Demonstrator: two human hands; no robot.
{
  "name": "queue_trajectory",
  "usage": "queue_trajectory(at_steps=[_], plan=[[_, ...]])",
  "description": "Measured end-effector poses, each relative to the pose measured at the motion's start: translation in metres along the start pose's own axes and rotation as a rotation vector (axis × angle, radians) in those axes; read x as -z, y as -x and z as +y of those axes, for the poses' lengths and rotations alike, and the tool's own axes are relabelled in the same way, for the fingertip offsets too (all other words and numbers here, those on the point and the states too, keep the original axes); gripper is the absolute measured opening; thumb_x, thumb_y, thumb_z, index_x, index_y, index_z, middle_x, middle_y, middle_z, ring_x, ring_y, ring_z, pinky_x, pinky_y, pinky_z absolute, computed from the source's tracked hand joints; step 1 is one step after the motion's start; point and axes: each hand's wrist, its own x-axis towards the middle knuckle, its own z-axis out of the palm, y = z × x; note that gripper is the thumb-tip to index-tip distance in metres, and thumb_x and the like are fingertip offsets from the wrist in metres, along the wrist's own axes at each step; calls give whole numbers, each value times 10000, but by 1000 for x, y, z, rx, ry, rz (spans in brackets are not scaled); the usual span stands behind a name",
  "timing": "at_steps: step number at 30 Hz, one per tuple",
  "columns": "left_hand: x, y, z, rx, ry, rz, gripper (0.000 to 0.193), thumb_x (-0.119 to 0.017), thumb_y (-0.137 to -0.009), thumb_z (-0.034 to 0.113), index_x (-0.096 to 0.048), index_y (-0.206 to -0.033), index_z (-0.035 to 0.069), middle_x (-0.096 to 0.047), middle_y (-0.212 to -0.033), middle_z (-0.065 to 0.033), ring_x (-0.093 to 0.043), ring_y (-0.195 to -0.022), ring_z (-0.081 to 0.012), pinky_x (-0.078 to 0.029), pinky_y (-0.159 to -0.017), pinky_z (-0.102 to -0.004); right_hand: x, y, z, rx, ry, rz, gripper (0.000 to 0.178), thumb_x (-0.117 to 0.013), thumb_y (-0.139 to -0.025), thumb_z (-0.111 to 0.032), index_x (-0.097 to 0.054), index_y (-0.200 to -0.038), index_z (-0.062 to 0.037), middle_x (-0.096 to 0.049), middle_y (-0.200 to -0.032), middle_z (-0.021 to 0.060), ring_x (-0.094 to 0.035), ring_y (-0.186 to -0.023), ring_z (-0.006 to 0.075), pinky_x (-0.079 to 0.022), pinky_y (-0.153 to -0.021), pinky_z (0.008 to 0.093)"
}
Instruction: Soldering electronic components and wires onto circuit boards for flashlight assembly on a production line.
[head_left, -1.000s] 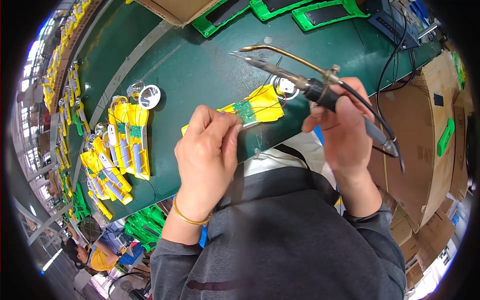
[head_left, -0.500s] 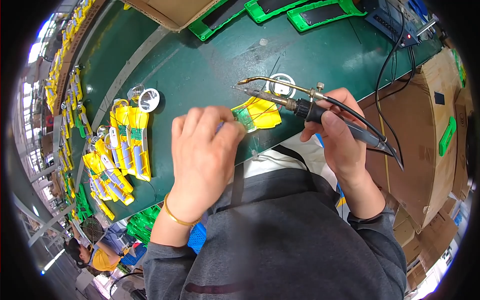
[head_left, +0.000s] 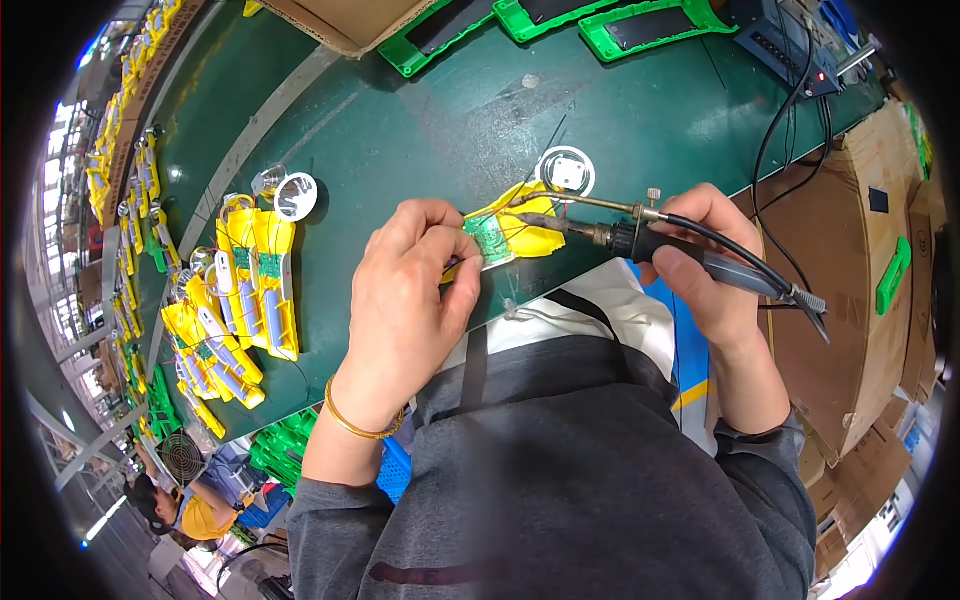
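My left hand (head_left: 410,290) is closed on the left end of a yellow plastic housing (head_left: 535,240); its fingers hide that end. A green circuit board (head_left: 487,240) with thin red and dark wires sits in the housing beside my fingertips. My right hand (head_left: 710,265) grips a soldering iron (head_left: 625,240) by its dark handle. A brass solder-feed tube (head_left: 600,203) is clamped along the iron. The iron's tip points left over the housing, close to the board's right edge; whether it touches cannot be made out. A round white-rimmed lamp head (head_left: 566,172) lies just beyond the housing.
Several yellow housings with purple cells (head_left: 275,310) lie at the left, beside a lamp reflector (head_left: 296,197). Green frames (head_left: 650,30) and a cardboard box (head_left: 350,20) line the far side. A blue control box (head_left: 785,55) stands far right, its cables trailing. Cartons (head_left: 830,270) stand at right.
The soldering iron has come down and to the right, its tip now over the housing near the board. My right hand has shifted slightly right; my left fingers have moved slightly at the housing's end.
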Motion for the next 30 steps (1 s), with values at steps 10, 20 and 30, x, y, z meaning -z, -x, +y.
queue_trajectory(at_steps=[10,20,30], plan=[[4,-1,-1,-58,-78,-16,107,-654,-705,15,-587,-781,50,-552,-926,-64,-554,-819,-244,-395,-735,-350,1,-15,-19,-64,326,-202,177,-667,-656,-31,-548,-787,-28,-540,-735,-4,-488,-654,58,-382,-593,203],[3,-1,-1,-69,-95,0,112,-655,-690,26,-581,-771,48,-549,-910,-64,-554,-822,-243,-390,-757,-349,-5,-26,-20,57,397,-266,173,-716,-700,-80,-571,-790,-52,-558,-675,-26,-489,-618,42,-395,-543,219],[2,0,-4,-86,-86,13,118,-658,-684,27,-577,-767,49,-551,-911,-64,-554,-827,-248,-392,-768,-354,0,-21,-16,-21,347,-235,161,-709,-703,-62,-574,-788,-45,-560,-680,-27,-484,-623,39,-385,-547,214]])
